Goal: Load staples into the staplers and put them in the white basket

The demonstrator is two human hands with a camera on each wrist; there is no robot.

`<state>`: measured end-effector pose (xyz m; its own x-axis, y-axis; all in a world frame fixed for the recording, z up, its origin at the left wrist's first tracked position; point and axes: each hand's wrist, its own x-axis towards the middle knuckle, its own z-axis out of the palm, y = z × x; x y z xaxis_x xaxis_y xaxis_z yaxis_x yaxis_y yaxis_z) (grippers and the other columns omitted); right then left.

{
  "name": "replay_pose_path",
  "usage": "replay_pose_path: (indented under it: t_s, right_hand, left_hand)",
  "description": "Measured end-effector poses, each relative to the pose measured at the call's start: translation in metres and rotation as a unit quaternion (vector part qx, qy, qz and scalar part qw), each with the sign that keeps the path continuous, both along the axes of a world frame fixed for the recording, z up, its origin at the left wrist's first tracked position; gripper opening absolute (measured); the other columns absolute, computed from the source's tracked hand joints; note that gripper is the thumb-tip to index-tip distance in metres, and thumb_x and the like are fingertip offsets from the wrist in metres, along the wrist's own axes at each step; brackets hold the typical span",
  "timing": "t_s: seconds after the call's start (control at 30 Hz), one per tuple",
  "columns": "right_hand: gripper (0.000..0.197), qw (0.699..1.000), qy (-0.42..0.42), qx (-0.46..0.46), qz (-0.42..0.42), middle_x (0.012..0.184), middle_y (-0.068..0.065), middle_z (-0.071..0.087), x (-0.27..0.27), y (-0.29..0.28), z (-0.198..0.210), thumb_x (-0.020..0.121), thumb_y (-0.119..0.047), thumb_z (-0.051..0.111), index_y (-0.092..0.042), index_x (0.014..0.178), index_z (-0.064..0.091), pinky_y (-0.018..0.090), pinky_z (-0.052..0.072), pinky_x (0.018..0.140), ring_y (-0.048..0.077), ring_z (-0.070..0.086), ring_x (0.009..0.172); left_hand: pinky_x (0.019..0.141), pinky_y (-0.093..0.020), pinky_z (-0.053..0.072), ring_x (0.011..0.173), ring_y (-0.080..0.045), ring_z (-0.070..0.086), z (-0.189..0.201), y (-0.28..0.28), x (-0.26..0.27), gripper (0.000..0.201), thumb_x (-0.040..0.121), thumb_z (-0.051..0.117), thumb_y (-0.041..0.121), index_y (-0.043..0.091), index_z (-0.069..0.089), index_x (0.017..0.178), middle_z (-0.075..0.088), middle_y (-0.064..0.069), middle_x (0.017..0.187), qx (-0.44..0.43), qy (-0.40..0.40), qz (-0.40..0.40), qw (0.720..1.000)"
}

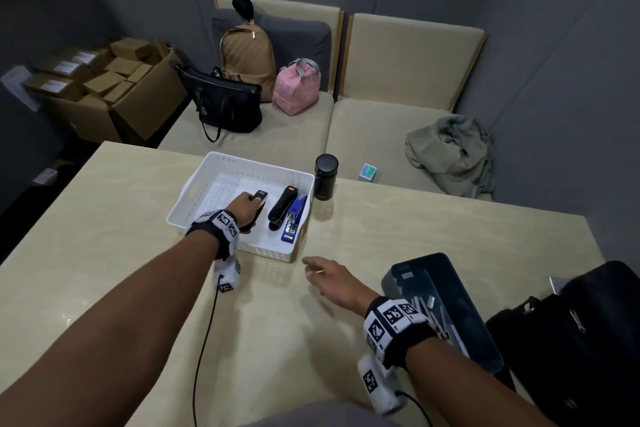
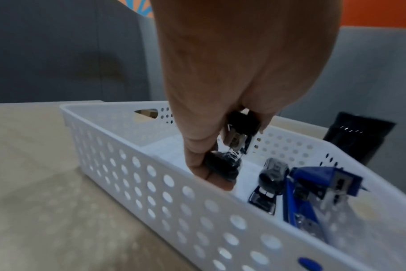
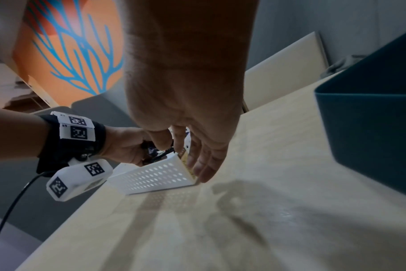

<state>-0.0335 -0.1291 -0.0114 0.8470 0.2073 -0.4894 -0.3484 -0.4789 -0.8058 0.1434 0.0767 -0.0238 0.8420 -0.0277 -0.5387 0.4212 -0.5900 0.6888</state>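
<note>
- Staplers sit in the white basket [image 1: 194, 189] on the worktop [image 1: 104, 225]: a black stapler [image 1: 282, 206] and a blue stapler [image 1: 293, 217] lie side by side at its right, and our left hand [image 1: 244, 210] holds a third black stapler [image 1: 258, 199] inside it, just left of them.
- Our left fingers [image 2: 206, 165] are curled round that stapler; we cannot tell if it touches the floor of the basket.
- Our right hand [image 1: 329, 279] hovers near the basket's corner, fingers loose, holding nothing.
- Risk: letting go too high could tip the stapler onto its neighbours.
- Risk: pulling the hand out could catch the basket's near wall and drag the basket.
- Risk: our right forearm is close to the dark bin [image 1: 446, 308] of staple strips and could knock it.
</note>
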Motion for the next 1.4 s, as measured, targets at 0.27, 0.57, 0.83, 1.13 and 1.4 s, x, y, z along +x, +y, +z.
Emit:
replay_pose_path:
  t_s: [0.27, 0.57, 0.83, 1.13, 1.4]
  right_hand:
    - [0.035, 0.997, 0.054, -0.015, -0.045, 0.112, 0.004, 0.067, -0.011, -0.030, -0.031, 0.096, -0.022, 0.049, -0.015, 0.129, 0.056, 0.016, 0.044, 0.071, 0.011, 0.061, 0.085]
    - [0.034, 0.996, 0.080, -0.012, -0.031, 0.097, 0.004, 0.067, -0.022, -0.036, -0.048, 0.094, -0.017, 0.054, -0.012, 0.128, 0.055, 0.008, 0.043, 0.058, -0.001, 0.063, 0.071]
    - [0.033, 0.995, 0.074, -0.050, -0.039, 0.098, 0.001, 0.068, -0.027, -0.048, -0.044, 0.093, -0.020, 0.051, -0.018, 0.125, 0.058, 0.011, 0.046, 0.061, 0.007, 0.067, 0.078]
    - [0.036, 0.995, 0.068, -0.064, -0.044, 0.102, -0.003, 0.063, -0.046, -0.057, -0.029, 0.089, -0.024, 0.050, -0.023, 0.124, 0.058, 0.021, 0.047, 0.082, 0.012, 0.063, 0.093]
    - [0.037, 0.997, 0.033, -0.070, -0.018, 0.104, -0.001, 0.066, -0.037, -0.040, -0.020, 0.089, -0.023, 0.049, -0.024, 0.124, 0.058, 0.025, 0.049, 0.086, 0.013, 0.064, 0.089]
  left_hand:
    - [0.095, -0.043, 0.045, 0.113, -0.043, 0.058, -0.031, -0.020, 0.019, 0.039, 0.102, 0.042, 0.028, 0.000, 0.049, 0.128, 0.060, -0.028, 0.125, 0.115, -0.047, -0.042, 0.991]
    - [0.094, -0.043, 0.048, 0.113, -0.043, 0.059, -0.034, -0.035, 0.027, 0.041, 0.097, 0.049, 0.023, 0.006, 0.043, 0.134, 0.060, -0.028, 0.125, 0.131, -0.064, -0.057, 0.988]
    - [0.089, -0.040, 0.050, 0.115, -0.039, 0.059, -0.029, -0.019, 0.010, 0.051, 0.093, 0.053, 0.014, 0.010, 0.039, 0.143, 0.058, -0.024, 0.131, 0.165, -0.061, -0.105, 0.979]
    - [0.095, -0.034, 0.050, 0.116, -0.031, 0.062, -0.018, 0.000, -0.001, 0.043, 0.087, 0.065, 0.014, 0.006, 0.062, 0.129, 0.065, -0.017, 0.127, 0.172, -0.054, -0.076, 0.981]
    - [0.094, -0.038, 0.046, 0.113, -0.040, 0.060, -0.021, -0.016, 0.002, 0.035, 0.089, 0.047, 0.003, 0.001, 0.062, 0.121, 0.065, -0.024, 0.122, 0.163, -0.058, -0.133, 0.976]
